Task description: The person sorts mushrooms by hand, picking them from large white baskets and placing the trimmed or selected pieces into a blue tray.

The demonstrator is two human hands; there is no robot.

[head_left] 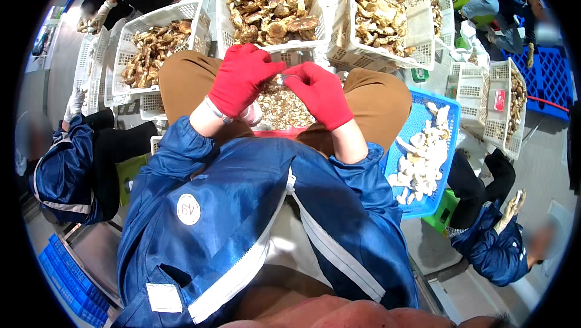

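Observation:
My left hand (245,80), in a red knit glove, is closed with its fingertips brought close to those of my right hand. My right hand (322,95), gloved in red too, pinches something thin and dark that could be a small blade. A small pale piece shows between the two hands, mostly covered by the fingers. Below them, between my knees, lies a heap of pale and brown trimmings (283,107) in a container with a red rim (284,132). Straight ahead stands a white crate (327,31) of brown-capped mushrooms (272,1).
A blue basket (449,164) of pale trimmed mushrooms (423,161) sits by my right knee. White crates of brown mushrooms stand ahead left (196,16) and ahead right (417,55). Several people in blue jackets sit around on low green stools. Blue plastic pallets (544,80) lie far right.

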